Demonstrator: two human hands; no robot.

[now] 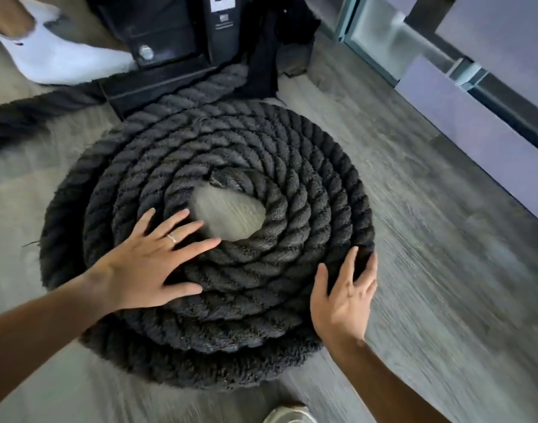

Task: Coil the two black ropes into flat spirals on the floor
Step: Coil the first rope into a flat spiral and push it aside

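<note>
A thick black rope (292, 166) lies wound into a flat spiral of several turns on the grey floor, with a small bare gap at its middle and its taped end (223, 178) beside that gap. My left hand (148, 261) rests flat on the inner turns, fingers spread, a ring on one finger. My right hand (344, 297) presses against the outer turn at the spiral's lower right edge, fingers apart. A second stretch of black rope (23, 114) runs off to the left, blurred.
A black metal anchor frame (167, 65) stands at the spiral's far side. Another person's foot in a white sock (60, 59) is at the top left. Black cloth (274, 41) hangs beside the frame. A glass wall (414, 44) runs along the right. My shoe (289, 415) shows at the bottom.
</note>
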